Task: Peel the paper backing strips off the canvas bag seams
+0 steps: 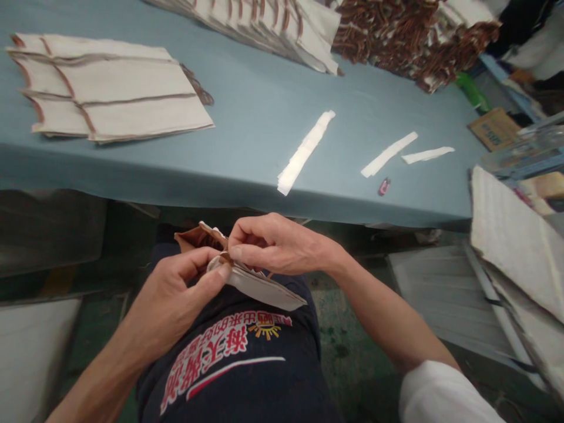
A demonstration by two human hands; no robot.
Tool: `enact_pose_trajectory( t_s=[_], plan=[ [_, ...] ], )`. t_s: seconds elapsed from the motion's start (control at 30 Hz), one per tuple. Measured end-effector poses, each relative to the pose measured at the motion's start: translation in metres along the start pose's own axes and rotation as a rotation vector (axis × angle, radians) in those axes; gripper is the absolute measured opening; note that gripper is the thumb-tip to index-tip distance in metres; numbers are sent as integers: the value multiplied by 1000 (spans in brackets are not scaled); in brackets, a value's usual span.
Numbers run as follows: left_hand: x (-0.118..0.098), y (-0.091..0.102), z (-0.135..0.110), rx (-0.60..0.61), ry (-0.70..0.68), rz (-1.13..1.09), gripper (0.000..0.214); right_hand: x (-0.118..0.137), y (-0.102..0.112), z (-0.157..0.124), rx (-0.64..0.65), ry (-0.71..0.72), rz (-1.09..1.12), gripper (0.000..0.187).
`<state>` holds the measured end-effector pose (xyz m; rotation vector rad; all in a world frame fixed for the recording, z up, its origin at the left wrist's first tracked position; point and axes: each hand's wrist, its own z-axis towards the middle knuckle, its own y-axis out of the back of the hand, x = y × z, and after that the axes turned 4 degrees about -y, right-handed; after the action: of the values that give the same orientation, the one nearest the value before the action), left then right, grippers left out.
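Over my lap, a white piece with a brown lining (264, 289) is pinched by both hands; its exact kind is unclear, though it looks like a sewn pouch panel. My left hand (183, 288) grips its folded edge between thumb and forefinger. Just above and to the right, my right hand (282, 244) is closed, with thumb and fingertips at the same brown edge. The fingertips of the two hands nearly meet there. Whatever small item may be between them is hidden. A brown flap (189, 237) sticks out to the left. A dark apron with red-and-white print (220, 352) lies beneath.
On the blue-covered table (247, 141) are stacked white panels with brown trim (136, 79), another fanned stack (264, 26) and a brown heap (409, 41). White strips (306, 153) and a small pink tool (384, 187) lie nearer. Cardboard (515, 229) stands at right.
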<state>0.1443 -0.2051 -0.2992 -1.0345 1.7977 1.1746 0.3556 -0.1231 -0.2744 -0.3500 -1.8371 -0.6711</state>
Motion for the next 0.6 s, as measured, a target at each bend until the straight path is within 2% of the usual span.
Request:
enact_pose_trajectory(
  t_s=[0.17, 0.3, 0.47, 0.6],
  plan=[
    [-9, -1, -1, -85, 5, 90, 46, 12, -4, -11, -92, -81, -128, 11],
    [-14, -4, -3, -90, -60, 122, 40, 12, -7, -13, -108, -93, -159, 13],
    [-13, -7, -3, -81, -122, 110, 36, 11, -4, -11, -59, -105, -156, 12],
    [-6, -3, 1, -17, -49, 114, 40, 8, -1, -8, 26, -117, -24, 11]
  ],
)
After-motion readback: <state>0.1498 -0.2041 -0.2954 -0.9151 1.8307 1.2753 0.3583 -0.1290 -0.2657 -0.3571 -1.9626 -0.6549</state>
